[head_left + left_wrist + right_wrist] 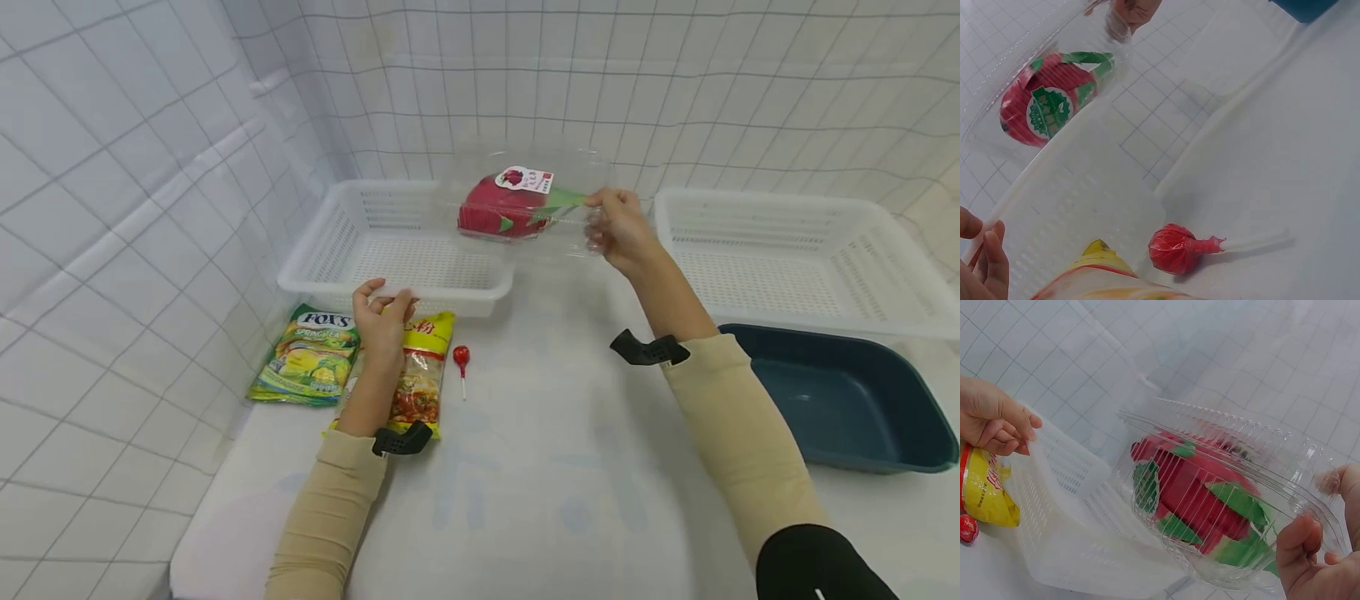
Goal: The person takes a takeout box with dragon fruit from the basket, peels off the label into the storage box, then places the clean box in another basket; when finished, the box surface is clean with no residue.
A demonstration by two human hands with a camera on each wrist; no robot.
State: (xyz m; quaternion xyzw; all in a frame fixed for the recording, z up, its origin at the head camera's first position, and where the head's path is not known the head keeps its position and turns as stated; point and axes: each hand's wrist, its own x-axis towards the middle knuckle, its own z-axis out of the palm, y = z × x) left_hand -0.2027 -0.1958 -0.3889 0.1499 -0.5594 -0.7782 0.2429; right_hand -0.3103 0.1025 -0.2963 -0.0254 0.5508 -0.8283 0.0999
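My right hand [621,227] pinches one end of a clear plastic clamshell box [1235,487]. Inside lies a red dragon fruit [498,206] with green scales, and a white label is stuck on the box. The box is held up over the right end of a white slotted basket [390,297]. At that basket's front rim, the thumb and fingers of my left hand [384,329] grip the edge. Below the left forearm is a yellow food packet [423,367], partly hidden. Beside it lie a green FOX'S candy bag [311,358] and a red lollipop [1175,249].
A second white basket [787,304] stands at the back right. In front of it sits a dark blue-green tub [840,400], partly covered by my right sleeve. White sheeting with a grid pattern [525,92] rises behind and at the left of the white table [525,492].
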